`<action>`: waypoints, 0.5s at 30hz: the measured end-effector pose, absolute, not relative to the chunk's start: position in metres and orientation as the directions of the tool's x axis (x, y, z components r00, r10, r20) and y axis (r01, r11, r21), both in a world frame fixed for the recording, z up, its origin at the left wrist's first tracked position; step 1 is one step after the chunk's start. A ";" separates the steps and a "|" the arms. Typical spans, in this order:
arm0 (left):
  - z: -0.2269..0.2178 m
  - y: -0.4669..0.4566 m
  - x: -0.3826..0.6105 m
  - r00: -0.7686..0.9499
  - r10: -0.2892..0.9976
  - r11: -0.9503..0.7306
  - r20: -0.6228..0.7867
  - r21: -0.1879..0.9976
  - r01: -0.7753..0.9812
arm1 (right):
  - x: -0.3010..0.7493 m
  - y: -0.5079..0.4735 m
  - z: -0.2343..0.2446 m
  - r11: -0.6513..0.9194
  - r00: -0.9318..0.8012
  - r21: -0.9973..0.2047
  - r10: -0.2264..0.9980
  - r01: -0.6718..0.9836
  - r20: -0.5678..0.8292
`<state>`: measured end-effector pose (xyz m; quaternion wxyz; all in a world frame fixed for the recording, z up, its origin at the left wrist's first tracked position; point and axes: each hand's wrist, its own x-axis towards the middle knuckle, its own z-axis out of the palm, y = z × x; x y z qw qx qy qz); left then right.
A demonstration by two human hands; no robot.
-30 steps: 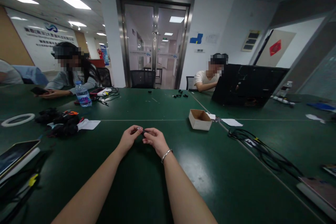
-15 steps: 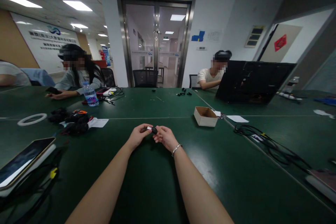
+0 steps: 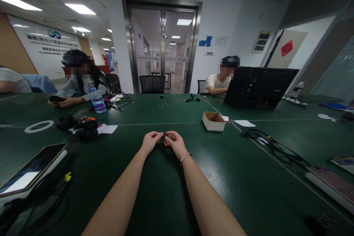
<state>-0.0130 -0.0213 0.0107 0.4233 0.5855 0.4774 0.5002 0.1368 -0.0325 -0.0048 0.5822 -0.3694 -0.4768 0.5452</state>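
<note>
In the middle of the head view, my left hand [image 3: 151,142] and my right hand [image 3: 176,144] meet just above the green table [image 3: 163,199]. Between their fingertips is a small black piece with a silver end [image 3: 163,136], mostly covered by the fingers; its exact kind is too small to make out. My left thumb and fingers pinch the silver end. The black end is pinched in my right hand, whose wrist wears a silver bangle. An open cardboard box [image 3: 214,122] stands to the right beyond my hands.
Left lie a phone [image 3: 33,167], cables, a white ring [image 3: 38,127], and black gear [image 3: 87,129] by white paper. A water bottle [image 3: 98,101] stands farther back. Small black pieces [image 3: 191,99] lie at the far edge. Right are a monitor [image 3: 257,86] and coiled cables [image 3: 273,147]. People sit across the table.
My left fingers now cover more of the silver end, and less of the piece shows. Both hands stay together. The camera view has shifted slightly.
</note>
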 end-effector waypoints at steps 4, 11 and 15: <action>0.010 -0.034 -0.011 0.003 0.987 -0.160 0.163 0.965 0.208 | 0.140 -0.043 -0.006 0.151 -0.063 -0.958 0.983 -0.245 0.172; 0.008 -0.069 -0.010 -0.013 0.988 -0.132 0.154 0.882 0.453 | 0.147 -0.065 -0.006 0.177 -0.154 -0.975 0.968 -0.131 0.197; 0.010 -0.075 -0.010 0.008 0.984 -0.164 0.179 0.878 0.450 | 0.149 -0.068 -0.003 0.138 -0.193 -0.975 0.966 -0.175 0.172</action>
